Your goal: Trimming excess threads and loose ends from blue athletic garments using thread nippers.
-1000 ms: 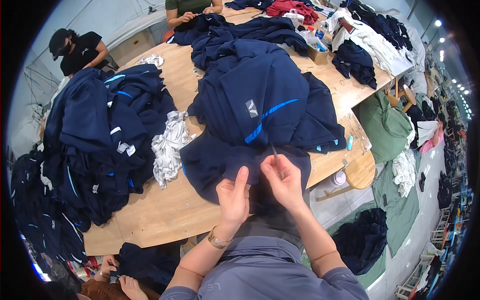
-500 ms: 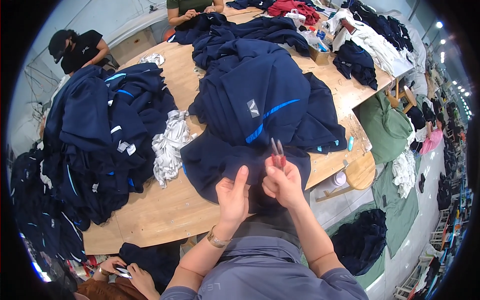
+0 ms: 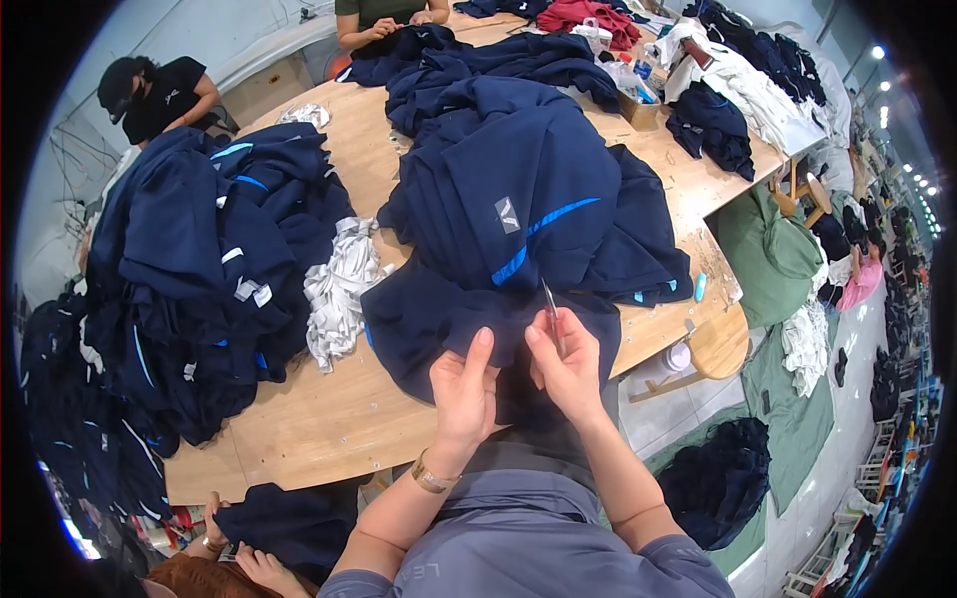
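A navy garment (image 3: 429, 329) lies over the near edge of the table in front of me. My left hand (image 3: 465, 387) is closed on its cloth, thumb pointing up. To the right, and close beside it, my right hand (image 3: 566, 364) grips small metal thread snips (image 3: 552, 314), blades pointing up and away from me. Whether the right fingers also hold cloth is hidden. Just beyond both hands rises a heap of navy garments (image 3: 508, 169) with a bright blue stripe and a grey patch.
At left stands another navy pile (image 3: 169, 239), with white strips (image 3: 344, 289) beside it. A co-worker's hands (image 3: 264, 570) handle dark cloth at lower left; two people work across the wooden table (image 3: 299, 439). At right are a wooden stool (image 3: 720, 344) and a cyan object (image 3: 700, 287).
My right hand has turned and come slightly lower, and the snips now show edge-on. My left hand is almost still. The co-worker's hands at lower left have moved apart.
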The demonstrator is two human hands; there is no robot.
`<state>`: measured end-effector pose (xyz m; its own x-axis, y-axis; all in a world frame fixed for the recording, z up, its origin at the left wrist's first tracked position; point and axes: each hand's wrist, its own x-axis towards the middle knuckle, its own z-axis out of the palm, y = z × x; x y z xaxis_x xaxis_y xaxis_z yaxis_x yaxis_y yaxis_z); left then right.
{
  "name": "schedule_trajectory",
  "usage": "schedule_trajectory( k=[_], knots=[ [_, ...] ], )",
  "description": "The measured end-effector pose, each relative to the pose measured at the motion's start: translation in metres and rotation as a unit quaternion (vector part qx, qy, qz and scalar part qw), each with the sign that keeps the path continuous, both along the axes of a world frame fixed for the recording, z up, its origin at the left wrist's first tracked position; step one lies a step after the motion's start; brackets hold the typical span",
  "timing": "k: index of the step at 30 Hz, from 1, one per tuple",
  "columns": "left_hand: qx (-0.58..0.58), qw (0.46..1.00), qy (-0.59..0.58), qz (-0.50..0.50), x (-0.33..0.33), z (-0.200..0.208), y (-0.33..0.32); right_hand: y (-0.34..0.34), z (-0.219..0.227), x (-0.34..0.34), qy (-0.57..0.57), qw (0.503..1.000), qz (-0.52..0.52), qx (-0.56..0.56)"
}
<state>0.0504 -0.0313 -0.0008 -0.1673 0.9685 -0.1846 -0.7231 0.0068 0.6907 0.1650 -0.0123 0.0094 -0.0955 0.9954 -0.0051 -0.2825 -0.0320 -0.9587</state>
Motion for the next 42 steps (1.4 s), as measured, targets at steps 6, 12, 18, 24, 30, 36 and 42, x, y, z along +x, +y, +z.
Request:
schedule_trajectory(
  k=[6,12,18,24,30,36,42],
  knots=[
    [0.019,0.986,0.156,0.048,0.002,-0.005,-0.006,-0.002,-0.012,-0.011,-0.18,0.973,-0.07,0.127],
    [0.008,1.0,0.028,0.012,-0.001,-0.006,0.0,-0.001,-0.009,-0.004,-0.059,0.994,-0.085,0.026],
    [0.029,0.999,-0.026,-0.031,-0.008,0.001,0.0,-0.003,-0.008,0.013,-0.304,0.919,-0.08,0.24],
    [0.036,0.998,-0.04,-0.037,-0.009,0.003,0.0,0.002,-0.016,0.022,-0.444,0.807,-0.099,0.378],
    [0.027,0.999,-0.024,-0.024,-0.005,0.004,-0.001,0.007,-0.013,0.025,-0.483,0.779,-0.083,0.391],
    [0.034,0.999,-0.02,-0.032,-0.007,0.003,-0.003,0.011,-0.011,0.028,-0.528,0.73,-0.085,0.426],
    [-0.006,0.997,-0.054,-0.049,-0.01,0.005,0.001,0.014,-0.02,0.03,-0.468,0.771,-0.128,0.413]
  ],
)
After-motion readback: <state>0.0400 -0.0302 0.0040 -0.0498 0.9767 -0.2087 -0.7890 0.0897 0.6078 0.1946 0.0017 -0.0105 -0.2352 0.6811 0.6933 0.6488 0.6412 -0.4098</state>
